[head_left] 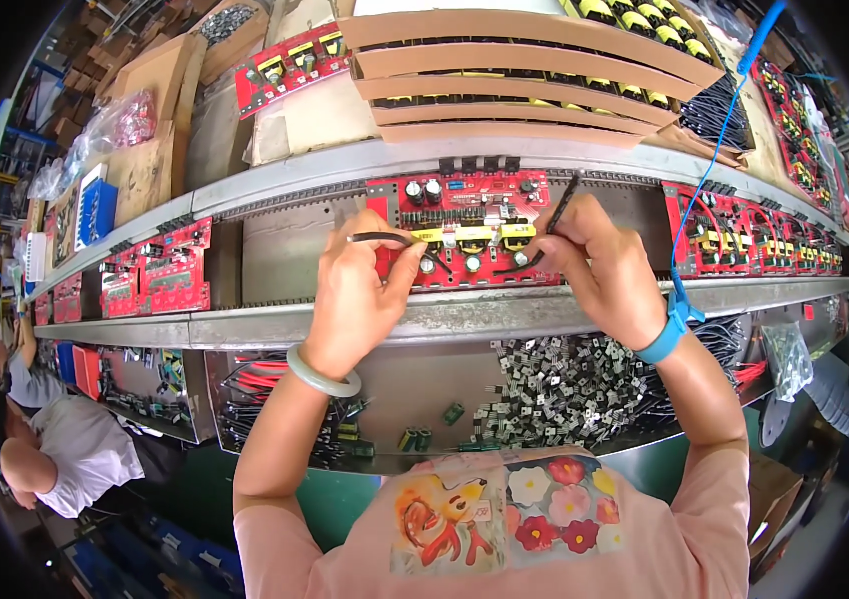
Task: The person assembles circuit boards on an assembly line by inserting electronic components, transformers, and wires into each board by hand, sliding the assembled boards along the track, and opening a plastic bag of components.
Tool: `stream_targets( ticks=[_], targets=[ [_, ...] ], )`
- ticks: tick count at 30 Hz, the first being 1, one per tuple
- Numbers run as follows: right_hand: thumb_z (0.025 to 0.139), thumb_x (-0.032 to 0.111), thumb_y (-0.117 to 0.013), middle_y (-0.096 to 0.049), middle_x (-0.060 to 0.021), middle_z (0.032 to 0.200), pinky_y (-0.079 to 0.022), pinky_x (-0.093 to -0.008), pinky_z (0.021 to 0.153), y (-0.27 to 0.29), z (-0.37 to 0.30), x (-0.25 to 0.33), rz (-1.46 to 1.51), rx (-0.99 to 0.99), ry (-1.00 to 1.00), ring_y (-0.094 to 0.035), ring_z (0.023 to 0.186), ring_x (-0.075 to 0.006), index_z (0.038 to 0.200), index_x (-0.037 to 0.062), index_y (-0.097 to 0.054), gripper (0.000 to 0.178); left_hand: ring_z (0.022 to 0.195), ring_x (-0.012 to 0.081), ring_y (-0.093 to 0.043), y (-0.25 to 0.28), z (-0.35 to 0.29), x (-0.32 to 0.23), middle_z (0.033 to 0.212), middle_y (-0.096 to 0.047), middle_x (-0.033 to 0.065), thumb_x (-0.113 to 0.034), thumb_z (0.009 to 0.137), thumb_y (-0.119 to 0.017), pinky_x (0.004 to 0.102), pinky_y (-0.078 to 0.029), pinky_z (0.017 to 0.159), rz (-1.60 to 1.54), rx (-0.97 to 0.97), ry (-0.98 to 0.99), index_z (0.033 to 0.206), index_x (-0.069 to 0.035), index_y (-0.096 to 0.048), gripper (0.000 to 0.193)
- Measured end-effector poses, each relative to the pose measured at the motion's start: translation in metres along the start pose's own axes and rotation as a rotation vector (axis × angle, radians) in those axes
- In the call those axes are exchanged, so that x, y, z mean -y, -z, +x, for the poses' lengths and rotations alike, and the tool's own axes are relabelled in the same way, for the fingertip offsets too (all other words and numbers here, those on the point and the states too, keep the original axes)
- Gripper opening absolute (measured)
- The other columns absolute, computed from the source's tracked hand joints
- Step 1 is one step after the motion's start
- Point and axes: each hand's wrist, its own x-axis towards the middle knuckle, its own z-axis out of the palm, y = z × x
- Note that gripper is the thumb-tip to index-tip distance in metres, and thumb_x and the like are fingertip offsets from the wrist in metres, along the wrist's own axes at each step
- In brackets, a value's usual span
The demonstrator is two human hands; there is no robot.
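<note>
A red circuit board (pixel 383 198) lies on the conveyor rail in front of me, with capacitors, black heat-sinked parts along its far edge and a row of yellow-taped transformers (pixel 464 236) across it. My left hand (pixel 355 290) pinches a short black wire (pixel 377 237) at the board's left side; one end of the wire curves down onto the board. At the right side, my right hand (pixel 612 268) grips another black wire (pixel 562 205), one end pointing up and away, the other reaching down to the board's near edge. Both hands have closed fingers.
Below the rail, a metal parts tray holds a heap of transistors (pixel 569 389), several green capacitors (pixel 413 439) and bundles of black and red wires. More red boards (pixel 173 270) sit along the line on both sides. Cardboard-divided transformers (pixel 524 60) stand beyond. A blue wrist strap (pixel 666 339) with its cord is on my right wrist.
</note>
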Motion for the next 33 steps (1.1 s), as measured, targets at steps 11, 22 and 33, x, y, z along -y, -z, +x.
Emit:
stream_targets(
  ticks=[11,22,33],
  targets=[
    [0.096,0.001,-0.066,-0.070,-0.0157,0.082,-0.056,-0.0347,0.061,-0.010,0.024,0.011,-0.140,0.015,0.094,-0.075,0.072,-0.0277,0.111,-0.0019,-0.059,0.017,0.102,0.0291,-0.067,0.016,0.008,-0.006,0.107,-0.068,0.0140,0.007,0.080,-0.077,0.0380,-0.054,0.087,-0.088,0.165,-0.082,0.108,-0.003,-0.068,0.031],
    [0.084,0.004,-0.074,-0.066,-0.0213,0.089,-0.054,-0.0496,0.071,-0.050,0.071,0.009,-0.214,0.186,0.167,-0.068,0.083,-0.0417,0.101,-0.0023,-0.063,0.021,0.104,0.0271,-0.066,0.027,0.054,0.031,0.106,-0.068,0.0092,0.006,0.075,-0.066,0.0399,-0.056,0.087,0.381,0.159,-0.420,0.110,-0.003,-0.074,0.037],
    [0.084,0.000,-0.061,-0.062,-0.0287,0.103,-0.061,-0.0484,0.069,-0.061,0.081,0.012,-0.351,0.306,0.199,-0.071,0.078,-0.0444,0.104,-0.0089,-0.060,0.023,0.084,0.0250,-0.073,-0.003,0.047,0.073,0.090,-0.069,0.0123,0.019,0.085,-0.055,0.0330,-0.057,0.075,-0.186,-0.013,-0.068,0.084,0.001,-0.067,0.022]
  ],
)
